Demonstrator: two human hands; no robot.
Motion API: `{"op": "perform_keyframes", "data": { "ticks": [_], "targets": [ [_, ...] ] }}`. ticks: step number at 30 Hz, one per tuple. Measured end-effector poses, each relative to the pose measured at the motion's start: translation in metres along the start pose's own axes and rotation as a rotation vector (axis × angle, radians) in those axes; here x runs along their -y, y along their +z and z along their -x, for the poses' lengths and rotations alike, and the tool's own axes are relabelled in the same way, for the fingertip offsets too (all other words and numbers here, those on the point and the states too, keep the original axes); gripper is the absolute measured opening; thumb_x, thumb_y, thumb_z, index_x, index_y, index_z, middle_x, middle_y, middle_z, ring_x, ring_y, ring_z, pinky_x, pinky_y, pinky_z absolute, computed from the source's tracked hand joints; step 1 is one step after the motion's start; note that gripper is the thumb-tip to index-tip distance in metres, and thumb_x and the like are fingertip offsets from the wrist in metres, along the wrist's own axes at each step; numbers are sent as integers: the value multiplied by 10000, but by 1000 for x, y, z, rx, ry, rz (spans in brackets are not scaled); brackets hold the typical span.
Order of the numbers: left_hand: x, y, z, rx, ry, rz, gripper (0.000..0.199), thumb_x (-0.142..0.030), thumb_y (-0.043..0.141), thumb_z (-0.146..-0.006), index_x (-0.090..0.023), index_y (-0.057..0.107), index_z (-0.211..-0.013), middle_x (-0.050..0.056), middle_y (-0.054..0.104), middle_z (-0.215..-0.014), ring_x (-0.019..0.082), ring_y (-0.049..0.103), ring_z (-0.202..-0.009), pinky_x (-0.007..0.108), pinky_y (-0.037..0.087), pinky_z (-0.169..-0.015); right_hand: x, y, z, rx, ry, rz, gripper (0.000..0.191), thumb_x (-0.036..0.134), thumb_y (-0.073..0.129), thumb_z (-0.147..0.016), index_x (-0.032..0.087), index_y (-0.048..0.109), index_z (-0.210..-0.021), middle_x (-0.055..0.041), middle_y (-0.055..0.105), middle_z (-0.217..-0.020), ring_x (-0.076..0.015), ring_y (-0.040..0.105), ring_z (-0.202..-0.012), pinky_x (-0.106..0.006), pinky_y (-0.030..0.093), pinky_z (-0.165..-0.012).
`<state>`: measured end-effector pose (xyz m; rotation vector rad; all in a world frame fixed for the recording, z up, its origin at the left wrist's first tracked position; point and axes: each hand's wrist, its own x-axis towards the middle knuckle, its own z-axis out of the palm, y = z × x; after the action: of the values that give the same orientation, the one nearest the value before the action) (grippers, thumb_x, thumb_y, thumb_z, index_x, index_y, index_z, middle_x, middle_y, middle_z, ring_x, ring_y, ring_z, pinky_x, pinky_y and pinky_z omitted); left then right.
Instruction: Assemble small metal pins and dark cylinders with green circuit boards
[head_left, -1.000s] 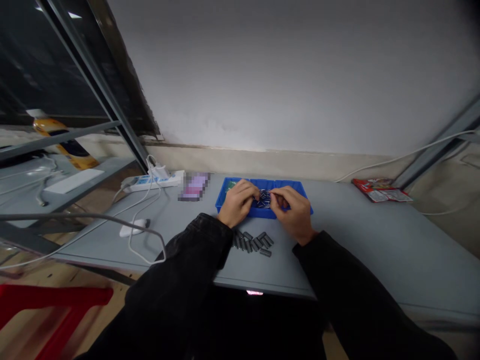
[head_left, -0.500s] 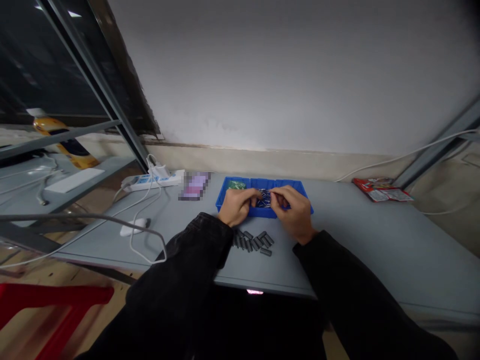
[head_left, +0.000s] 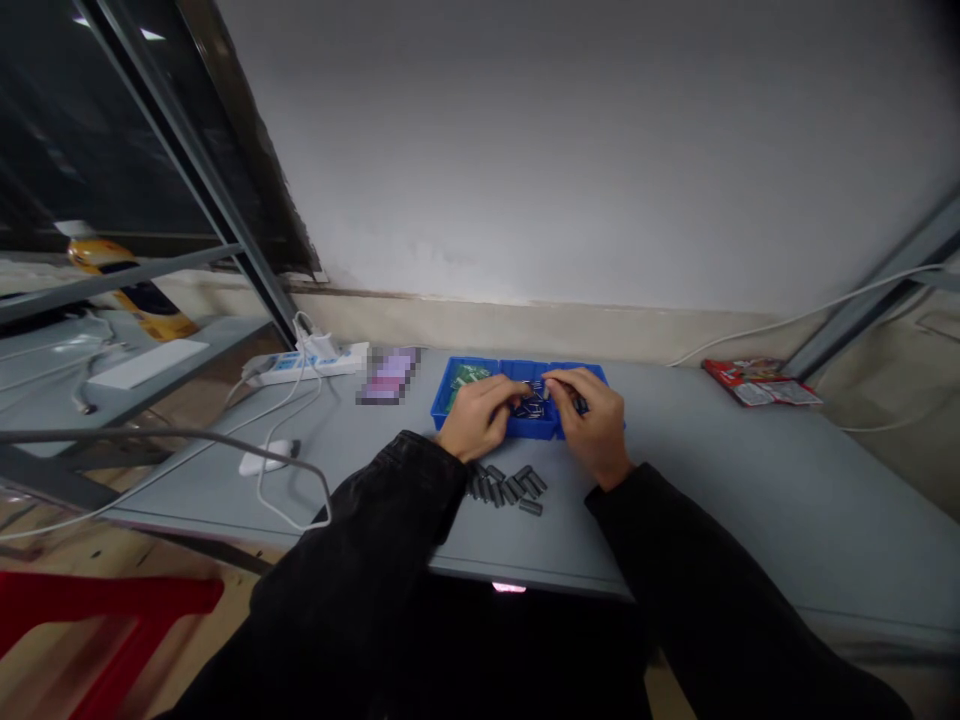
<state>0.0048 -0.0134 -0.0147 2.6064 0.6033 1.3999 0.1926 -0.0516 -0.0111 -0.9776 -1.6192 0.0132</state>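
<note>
Cylinders (head_left: 506, 488) lie just below the blue tray (head_left: 517, 363).

Beyond the hands (head_left: 476, 420) (head_left: 592, 425) rises a bare white wall (head_left: 570, 150) above a beige skirting band (head_left: 525, 325); to their left stands a metal shelf frame (head_left: 191, 170), with a red seat (head_left: 112, 595) on the wooden floor (head_left: 187, 650) nearer.

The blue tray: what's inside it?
The blue tray holds something green in its left compartment and small metal pieces in the middle. The left hand and right hand hide whatever lies beneath them.
</note>
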Motion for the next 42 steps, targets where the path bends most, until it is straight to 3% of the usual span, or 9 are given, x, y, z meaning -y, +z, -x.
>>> {"op": "perform_keyframes", "data": {
  "ticks": [2,6,14,23,26,31,36,39,42],
  "targets": [
    [-2,-1,-3,1,-9,-18,289,-115,492,-922,-151,634,-1171,76,693,-971,174,632,-895,349,504,-858,0,0,-1,-12,16,-34,141,274,573,-955,209,697,-938,-28,690,-868,-160,634,-741,-309,521,-692],
    [-4,-3,-7,8,28,-15,237,-292,652,-919,-171,655,-1122,51,713,-926,189,631,-883,389,498,-871,-2,1,0,-25,27,-70,94,245,612,-929,207,693,-899,-14,689,-832,-146,634,-704,-294,523,-670],
    [-2,2,-5,-136,-54,18,143,-253,629,-940,-163,702,-1024,77,740,-983,179,680,-920,374,535,-892,-9,5,5,68,143,-212,116,290,638,-913,201,704,-947,-13,706,-785,-137,644,-599,-294,564,-598],
    [-4,1,-5,-160,-96,25,129,-242,643,-931,-158,700,-1011,73,738,-974,171,680,-912,353,539,-879,-3,2,3,104,-38,-120,166,216,582,-947,200,713,-1048,-47,740,-945,-144,684,-684,-307,577,-691],
    [-3,2,-5,-142,-90,48,127,-240,654,-923,-156,705,-1004,79,738,-974,173,682,-910,346,541,-869,-4,3,3,92,-59,-74,184,192,540,-962,203,708,-1035,-44,737,-938,-144,667,-668,-304,557,-693],
    [-1,3,-5,-119,-54,66,140,-233,659,-918,-162,711,-1027,78,744,-984,178,687,-925,355,546,-869,-6,6,4,125,-56,-35,160,237,541,-969,199,695,-975,-17,688,-757,-157,630,-638,-301,520,-668],
    [-1,3,-5,-141,6,68,141,-219,675,-908,-171,721,-1032,65,755,-970,174,688,-907,361,548,-872,-7,8,5,160,-75,3,200,252,491,-989,207,645,-868,-32,684,-797,-174,640,-734,-303,501,-719],
    [-2,3,-5,-159,24,70,133,-241,676,-909,-177,731,-1012,61,759,-969,177,692,-905,375,551,-877,-8,8,6,204,-54,27,297,276,432,-1015,215,585,-768,-22,650,-739,-163,615,-699,-291,479,-694],
    [-2,3,-5,-162,17,59,135,-241,668,-916,-177,733,-1016,58,760,-969,172,691,-899,369,550,-872,-10,9,7,217,-33,34,310,310,409,-1029,217,584,-790,-23,654,-758,-164,618,-717,-291,476,-701]
  ]
}}
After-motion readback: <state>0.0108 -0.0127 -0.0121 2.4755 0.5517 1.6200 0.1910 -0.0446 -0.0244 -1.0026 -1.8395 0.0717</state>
